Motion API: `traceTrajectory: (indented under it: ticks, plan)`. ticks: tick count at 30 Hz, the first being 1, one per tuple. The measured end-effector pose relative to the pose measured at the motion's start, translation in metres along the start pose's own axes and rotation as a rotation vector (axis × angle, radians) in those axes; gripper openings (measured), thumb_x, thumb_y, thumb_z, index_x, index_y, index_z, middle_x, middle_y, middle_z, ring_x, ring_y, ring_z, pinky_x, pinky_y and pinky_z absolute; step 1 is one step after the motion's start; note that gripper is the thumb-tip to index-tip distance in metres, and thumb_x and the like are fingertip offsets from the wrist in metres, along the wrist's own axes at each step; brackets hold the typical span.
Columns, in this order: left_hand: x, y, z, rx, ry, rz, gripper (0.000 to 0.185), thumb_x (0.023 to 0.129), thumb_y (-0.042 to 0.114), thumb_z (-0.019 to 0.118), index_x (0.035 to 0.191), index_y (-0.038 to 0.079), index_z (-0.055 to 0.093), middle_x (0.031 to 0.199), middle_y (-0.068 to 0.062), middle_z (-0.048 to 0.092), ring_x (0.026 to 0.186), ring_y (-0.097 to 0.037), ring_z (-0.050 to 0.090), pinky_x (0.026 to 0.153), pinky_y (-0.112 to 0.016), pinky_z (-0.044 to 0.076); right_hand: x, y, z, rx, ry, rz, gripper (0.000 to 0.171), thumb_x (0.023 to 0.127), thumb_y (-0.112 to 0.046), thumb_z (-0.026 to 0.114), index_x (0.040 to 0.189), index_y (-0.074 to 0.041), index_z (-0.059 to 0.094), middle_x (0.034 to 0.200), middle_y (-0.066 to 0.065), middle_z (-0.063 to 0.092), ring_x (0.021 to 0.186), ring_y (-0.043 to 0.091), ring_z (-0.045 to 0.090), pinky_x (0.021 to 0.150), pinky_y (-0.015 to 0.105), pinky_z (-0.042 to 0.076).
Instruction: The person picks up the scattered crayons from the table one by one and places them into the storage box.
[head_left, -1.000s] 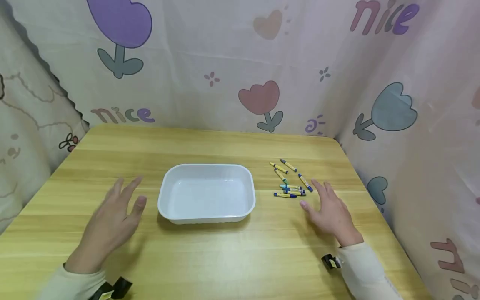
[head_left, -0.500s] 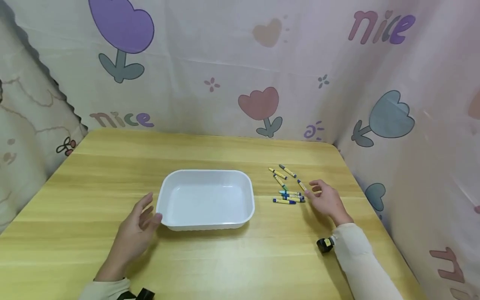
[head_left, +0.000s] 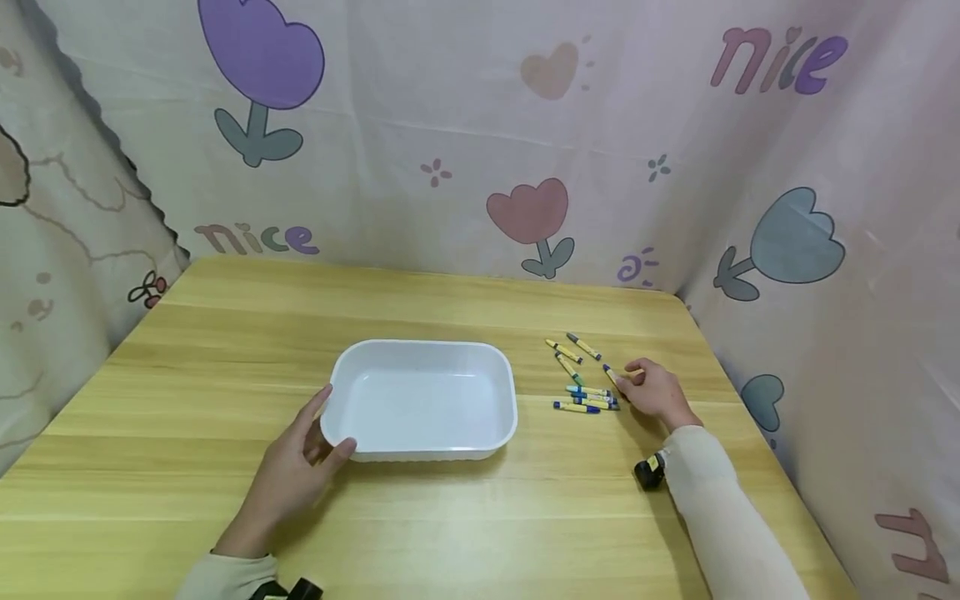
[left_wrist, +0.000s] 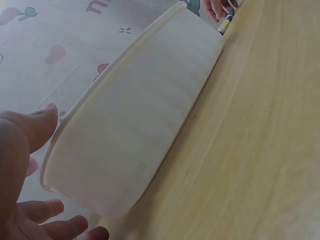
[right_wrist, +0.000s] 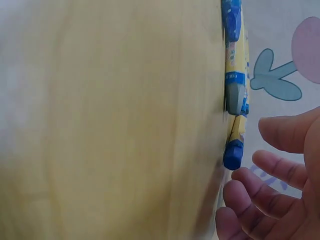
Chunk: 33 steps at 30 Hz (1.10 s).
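Observation:
A white rectangular plastic tray [head_left: 420,400] sits on the table, its inside bare. My left hand [head_left: 292,471] is at the tray's near left corner, thumb right at the rim and fingers alongside the left wall; in the left wrist view its thumb [left_wrist: 42,125] and fingers are spread around that end. My right hand [head_left: 654,392] is low at the right, fingertips beside a yellow-wrapped crayon [head_left: 611,375]. In the right wrist view the thumb and fingers stand apart near a blue-ended crayon [right_wrist: 233,156], not closed round it.
Several more crayons lie loosely between the tray and my right hand, among them a blue-tipped one [head_left: 576,407] and a grey-tipped one [head_left: 583,345]. The wooden table [head_left: 465,525] ends at a patterned curtain [head_left: 390,100] behind and to both sides.
My left hand has moved right to the tray's corner. My right hand has moved in to the crayon nearest it, its fingers drawing closer together. The tray stays in place.

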<state>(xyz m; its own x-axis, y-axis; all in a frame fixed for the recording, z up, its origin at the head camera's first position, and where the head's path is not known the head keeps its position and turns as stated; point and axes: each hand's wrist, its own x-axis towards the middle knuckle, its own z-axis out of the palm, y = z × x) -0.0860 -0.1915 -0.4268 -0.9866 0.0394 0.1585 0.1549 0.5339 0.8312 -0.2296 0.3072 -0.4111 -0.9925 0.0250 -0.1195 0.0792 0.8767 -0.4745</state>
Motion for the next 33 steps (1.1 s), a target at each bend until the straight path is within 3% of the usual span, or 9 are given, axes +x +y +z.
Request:
traceTrajectory:
  ticks: [9,14,25,33]
  plan:
    - [0.001,0.004,-0.001,0.005,-0.038,-0.055,0.078,0.096,0.029,0.063,0.154,0.004,0.017,0.145,-0.031,0.036,0.121,-0.041,0.051,0.092,-0.044,0.05,0.01,-0.005,-0.001,-0.048,-0.032,-0.019,0.031,0.093,-0.021,0.066,0.114,0.001,0.061,0.1,0.016,0.066,0.09,0.031,0.061,0.079,0.048,0.051]
    - [0.001,0.004,-0.002,0.0,-0.053,-0.049,0.078,0.097,0.028,0.062,0.154,0.002,0.016,0.143,-0.031,0.038,0.12,-0.042,0.051,0.092,-0.044,0.05,0.012,-0.005,0.0,-0.051,-0.049,-0.022,0.026,0.092,-0.016,0.066,0.111,0.001,0.062,0.097,0.015,0.065,0.089,0.03,0.06,0.079,0.047,0.051]
    - [0.005,0.002,-0.001,-0.03,-0.064,-0.042,0.079,0.097,0.027,0.063,0.154,0.001,0.015,0.148,-0.03,0.03,0.125,-0.041,0.045,0.092,-0.04,0.048,0.014,-0.006,-0.005,-0.06,-0.076,-0.008,0.03,0.094,-0.012,0.056,0.117,0.006,0.06,0.102,0.02,0.064,0.092,0.032,0.06,0.08,0.048,0.052]
    - [0.002,0.003,-0.002,0.011,-0.048,-0.059,0.078,0.096,0.031,0.063,0.154,0.002,0.019,0.144,-0.027,0.038,0.121,-0.04,0.051,0.092,-0.042,0.049,0.015,-0.012,-0.011,-0.015,-0.09,-0.046,0.037,0.089,-0.008,0.051,0.121,0.009,0.056,0.107,0.022,0.062,0.095,0.034,0.059,0.081,0.046,0.053]
